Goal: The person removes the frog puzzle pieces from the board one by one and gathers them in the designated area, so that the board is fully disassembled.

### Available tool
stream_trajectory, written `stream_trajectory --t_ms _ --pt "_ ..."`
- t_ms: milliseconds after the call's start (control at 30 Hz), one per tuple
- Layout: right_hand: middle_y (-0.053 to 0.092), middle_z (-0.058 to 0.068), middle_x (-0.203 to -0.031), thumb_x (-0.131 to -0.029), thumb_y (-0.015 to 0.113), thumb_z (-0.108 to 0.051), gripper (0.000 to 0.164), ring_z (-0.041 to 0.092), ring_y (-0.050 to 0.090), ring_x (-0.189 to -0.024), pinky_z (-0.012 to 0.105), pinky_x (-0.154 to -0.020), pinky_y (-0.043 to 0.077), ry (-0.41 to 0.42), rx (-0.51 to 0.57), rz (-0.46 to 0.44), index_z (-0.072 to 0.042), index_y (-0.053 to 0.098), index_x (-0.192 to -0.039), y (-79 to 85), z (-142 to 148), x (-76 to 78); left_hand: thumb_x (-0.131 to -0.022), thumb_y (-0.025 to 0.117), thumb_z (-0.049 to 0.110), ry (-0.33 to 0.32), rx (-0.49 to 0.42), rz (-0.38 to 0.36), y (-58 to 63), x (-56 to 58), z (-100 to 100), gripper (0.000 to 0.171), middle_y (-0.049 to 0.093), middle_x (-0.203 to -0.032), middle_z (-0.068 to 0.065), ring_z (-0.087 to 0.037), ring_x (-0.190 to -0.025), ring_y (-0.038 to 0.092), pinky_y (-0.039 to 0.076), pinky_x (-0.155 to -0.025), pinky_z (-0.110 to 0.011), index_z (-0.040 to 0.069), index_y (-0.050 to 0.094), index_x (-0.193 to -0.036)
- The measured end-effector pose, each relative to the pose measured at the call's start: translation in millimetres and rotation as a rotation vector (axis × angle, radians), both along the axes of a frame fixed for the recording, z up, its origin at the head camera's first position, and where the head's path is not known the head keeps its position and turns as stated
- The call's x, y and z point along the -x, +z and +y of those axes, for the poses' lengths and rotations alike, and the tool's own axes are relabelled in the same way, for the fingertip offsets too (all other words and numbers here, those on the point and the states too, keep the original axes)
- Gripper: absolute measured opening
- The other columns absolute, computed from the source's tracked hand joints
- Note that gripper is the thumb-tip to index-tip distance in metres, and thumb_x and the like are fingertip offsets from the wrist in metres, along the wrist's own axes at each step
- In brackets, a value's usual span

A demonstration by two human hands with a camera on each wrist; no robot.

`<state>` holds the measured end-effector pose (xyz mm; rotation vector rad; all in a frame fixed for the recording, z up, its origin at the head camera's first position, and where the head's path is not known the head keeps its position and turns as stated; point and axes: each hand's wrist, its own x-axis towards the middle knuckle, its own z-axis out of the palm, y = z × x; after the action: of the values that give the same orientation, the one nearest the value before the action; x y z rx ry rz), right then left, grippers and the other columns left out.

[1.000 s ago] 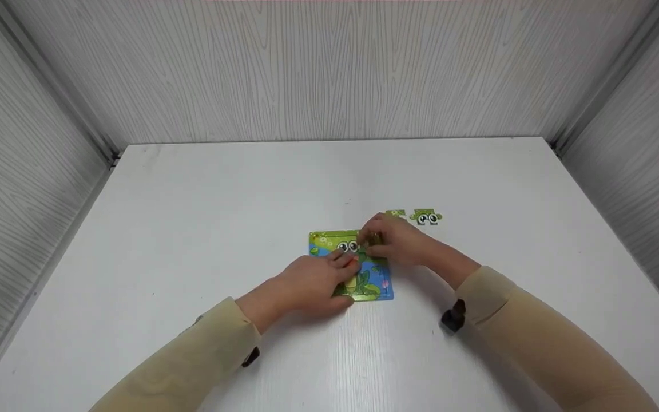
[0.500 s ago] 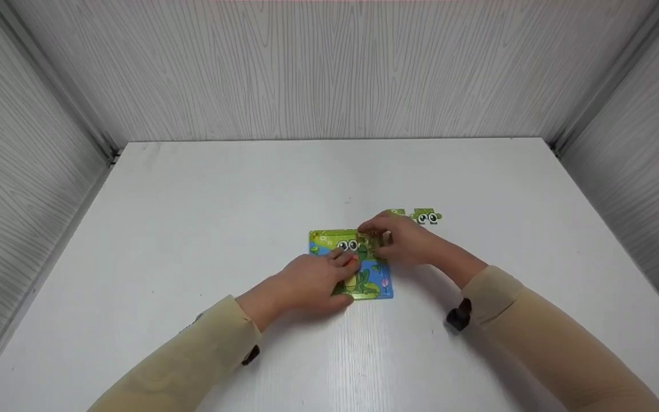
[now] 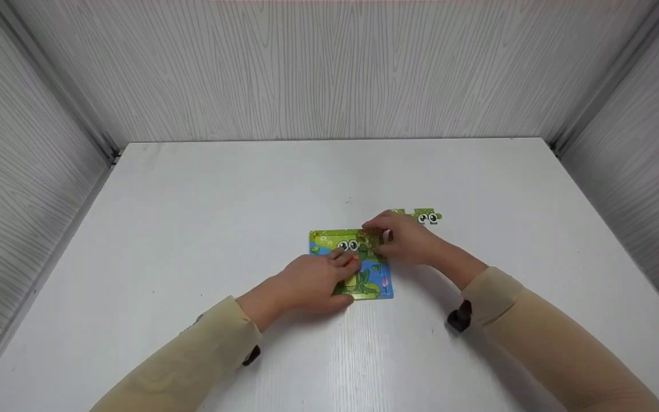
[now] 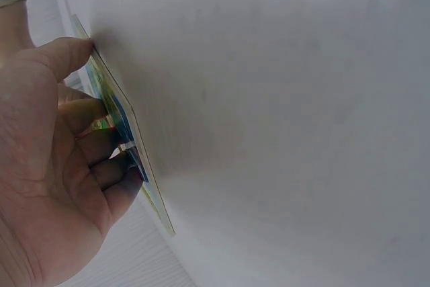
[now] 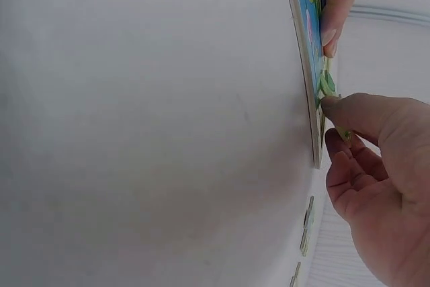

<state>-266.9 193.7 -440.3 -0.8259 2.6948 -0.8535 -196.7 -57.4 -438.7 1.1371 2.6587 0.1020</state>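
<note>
A square frog jigsaw puzzle board (image 3: 385, 290) in green and blue lies flat on the white table. My left hand (image 3: 312, 283) rests on its lower left part with fingers extended, the thumb at the near edge and the fingertips over the frog's middle. At the board's upper right corner, my right hand (image 3: 408, 240) pinches a green puzzle piece (image 5: 345, 134) between thumb and fingers. The piece stands tilted up from the board in the right wrist view. A pair of printed eyes shows between the two hands. The left hand covers much of the lower picture.
Beyond the right hand lie a loose puzzle piece with big eyes (image 3: 428, 217) and another green piece (image 3: 397, 211), partly hidden by that hand. The white table (image 3: 221, 194) meets grey wood-grain panels (image 3: 306, 68) at the back and both sides.
My right hand has shifted slightly right and its fingertips have spread a little at the board's upper right corner. My left hand stays in place on the board.
</note>
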Motion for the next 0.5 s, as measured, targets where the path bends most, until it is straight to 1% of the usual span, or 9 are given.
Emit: stream_trajectory --t_ms 133,233,500 --pt "0.06 0.01 -0.132 -0.094 0.076 -0.004 0.044 0.025 0.061 -0.105 0.039 -0.091 0.055 -0.023 -0.012 -0.009 -0.009 0.071 -0.138 -1.0 -0.6 0.4 -0.107 0.053 0.053 0.002 0.002 -0.004 0.2 -0.5 0.0 0.073 0.034 -0.171 -0.007 -0.027 -0.157 0.032 0.042 -0.118 -0.045 0.014 0.037 -0.166" --pt "0.056 0.011 -0.131 -0.093 0.076 -0.003 0.046 0.025 0.06 -0.105 0.041 -0.092 0.055 -0.035 -0.014 -0.021 -0.011 0.071 -0.138 -1.3 -0.6 -0.2 -0.107 0.052 0.052 0.001 0.002 -0.006 0.8 -0.7 -0.1 0.072 0.034 -0.171 -0.008 -0.028 -0.157 0.032 0.042 -0.118 -0.046 0.014 0.037 -0.166" --pt "0.061 0.009 -0.128 -0.093 0.074 -0.002 0.045 0.023 0.061 -0.107 0.04 -0.094 0.055 -0.021 0.001 -0.002 -0.009 0.071 -0.137 -2.3 0.2 0.0 -0.107 0.052 0.051 0.002 0.004 -0.006 1.8 -1.2 0.5 0.072 0.034 -0.171 -0.008 -0.028 -0.157 0.032 0.042 -0.118 -0.045 0.014 0.037 -0.166"
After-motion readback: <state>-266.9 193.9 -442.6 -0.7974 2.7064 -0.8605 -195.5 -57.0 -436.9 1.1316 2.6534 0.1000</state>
